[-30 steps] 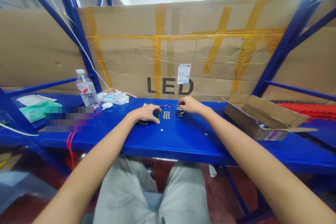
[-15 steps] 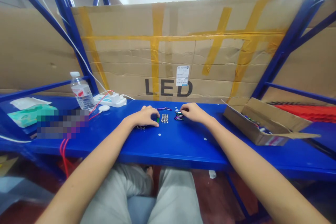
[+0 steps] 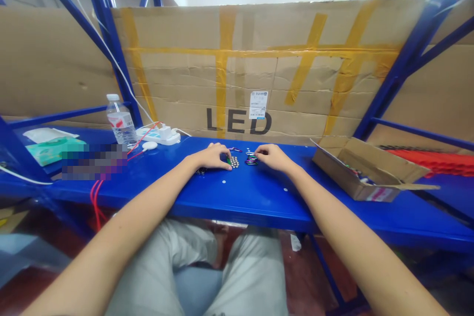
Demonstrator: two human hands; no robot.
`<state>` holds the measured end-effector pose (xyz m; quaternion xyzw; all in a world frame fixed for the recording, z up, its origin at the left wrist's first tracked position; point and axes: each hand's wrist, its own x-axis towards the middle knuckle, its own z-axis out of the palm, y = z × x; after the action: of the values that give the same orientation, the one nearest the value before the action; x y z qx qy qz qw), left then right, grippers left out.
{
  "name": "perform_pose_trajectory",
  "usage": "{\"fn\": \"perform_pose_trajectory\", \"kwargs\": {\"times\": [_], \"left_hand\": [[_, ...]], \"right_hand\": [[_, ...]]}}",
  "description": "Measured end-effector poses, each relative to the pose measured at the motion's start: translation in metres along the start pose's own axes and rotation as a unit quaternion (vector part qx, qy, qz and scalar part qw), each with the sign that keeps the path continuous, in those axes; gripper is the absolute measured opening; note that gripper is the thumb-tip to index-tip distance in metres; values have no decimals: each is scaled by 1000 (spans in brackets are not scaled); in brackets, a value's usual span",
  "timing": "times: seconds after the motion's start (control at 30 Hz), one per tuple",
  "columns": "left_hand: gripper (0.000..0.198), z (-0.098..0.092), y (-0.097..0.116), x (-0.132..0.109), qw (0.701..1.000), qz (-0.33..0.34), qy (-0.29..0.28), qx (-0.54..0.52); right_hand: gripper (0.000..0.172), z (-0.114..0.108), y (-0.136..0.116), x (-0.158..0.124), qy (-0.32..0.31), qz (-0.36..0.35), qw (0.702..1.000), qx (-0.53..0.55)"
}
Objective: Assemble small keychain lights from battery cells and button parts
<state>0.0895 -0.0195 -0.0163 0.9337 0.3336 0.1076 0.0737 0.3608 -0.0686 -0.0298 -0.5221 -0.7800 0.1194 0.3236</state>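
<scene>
- Blue metal tabletop [image 3: 252,202] spans the frame's middle before a taped brown cardboard panel [image 3: 192,79].
- At centre, the left hand [image 3: 215,157] grips a narrow green piece [image 3: 228,161] between thumb and fingers, beside small silvery round pieces [image 3: 235,162]; dark pieces [image 3: 201,171] lie partly hidden beneath it.
- Right of these, the right hand [image 3: 273,157] bends its fingertips to a pile of shiny multicoloured clips [image 3: 251,160]; whether it grasps one, I cannot tell.
- Right of frame, an open brown cardboard box [image 3: 333,170] contains small mixed-colour items [image 3: 365,178], too blurred to identify.

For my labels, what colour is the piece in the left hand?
The piece looks green, best seen in the head view.
</scene>
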Motion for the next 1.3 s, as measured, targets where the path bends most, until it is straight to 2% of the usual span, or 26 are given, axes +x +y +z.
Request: {"fn": "perform_pose_trajectory", "kwargs": {"times": [0.27, 0.43, 0.57, 0.7, 0.8, 0.93, 1.07, 1.3], "left_hand": [[58, -3, -3, 9, 1000, -16, -2, 2], [51, -1, -10, 14, 1000, 3, -1, 11], [50, -1, -13, 16, 1000, -13, 6, 21], [43, -8, -9, 21, 997, -56, -29, 49], [40, -10, -3, 22, 996, -54, -36, 66], [40, -3, -1, 12, 998, -31, -22, 53], [41, 6, -6, 2, 997, -50, 34, 37], [29, 11, 0, 10, 992, -84, 48, 82]], "right_hand": [[17, 0, -6, -4, -9, 17, 1000, 4], [16, 1, -5, -4, -17, 13, 1000, -5], [15, 3, -3, -3, -28, 19, 999, -18], [14, 6, 2, -1, -42, 11, 998, -39], [13, 7, 3, 0, -54, 8, 997, -46], [13, 5, 0, 0, -72, 13, 996, -57], [12, 5, -7, -2, -91, 22, 993, -72], [12, 6, -14, -5, -98, 32, 991, -87]]}}
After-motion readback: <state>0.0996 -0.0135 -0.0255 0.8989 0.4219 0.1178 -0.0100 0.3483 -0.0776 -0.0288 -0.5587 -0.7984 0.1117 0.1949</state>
